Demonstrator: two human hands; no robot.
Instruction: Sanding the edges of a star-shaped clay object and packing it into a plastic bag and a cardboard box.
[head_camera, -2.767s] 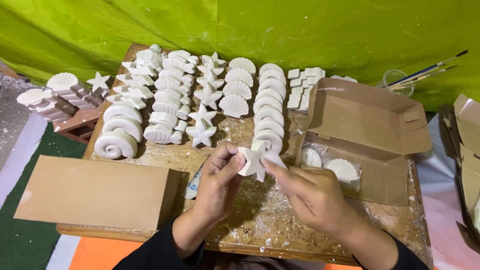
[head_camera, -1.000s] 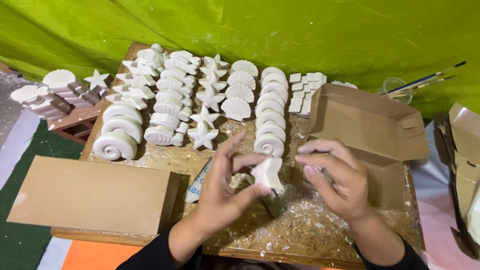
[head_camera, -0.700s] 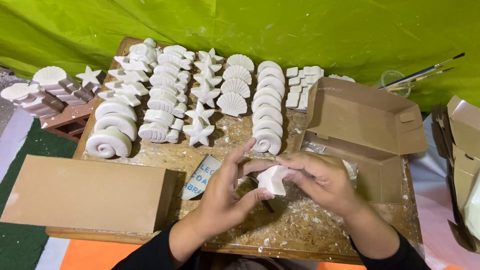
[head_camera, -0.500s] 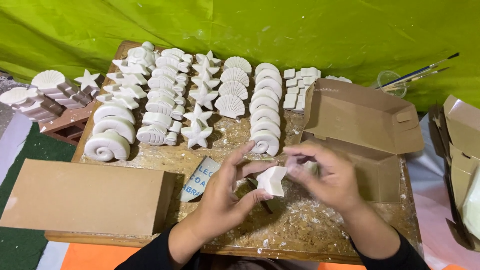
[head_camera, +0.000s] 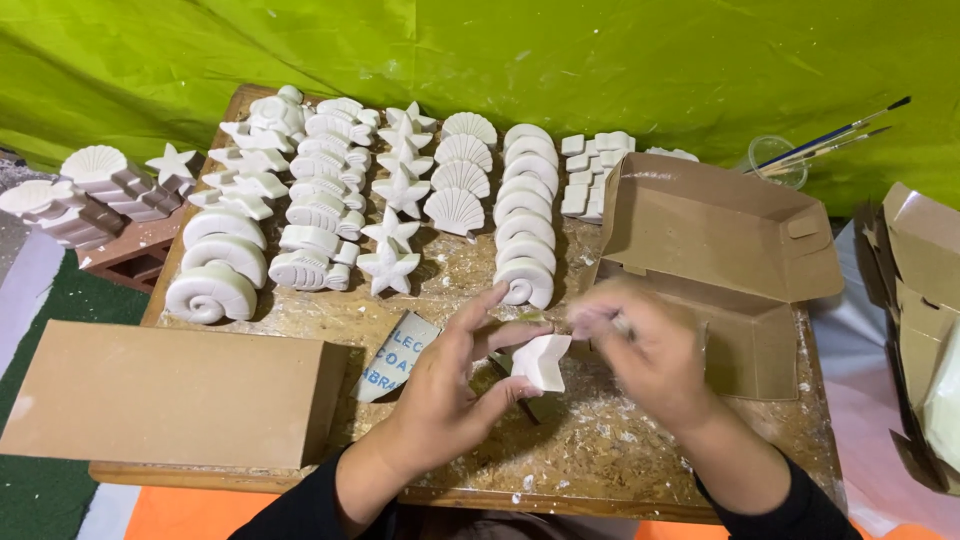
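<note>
My left hand (head_camera: 455, 395) grips a white plaster starfish (head_camera: 541, 361) between thumb and fingers, just above the dusty wooden board (head_camera: 610, 460). My right hand (head_camera: 640, 350) is blurred with motion just right of the starfish, its fingers pinched on something small and thin that I cannot make out. Both hands hover over the front middle of the board.
Rows of white plaster shells, starfish and snails (head_camera: 390, 190) fill the back of the board. An open cardboard box (head_camera: 720, 260) stands at the right, a closed one (head_camera: 165, 395) at the front left. Brushes in a cup (head_camera: 780, 160) are behind; more cartons (head_camera: 920, 300) are far right.
The starfish has stayed in my left hand while my right hand left it, moved up and right, and now blurs beside it. The view shifted slightly.
</note>
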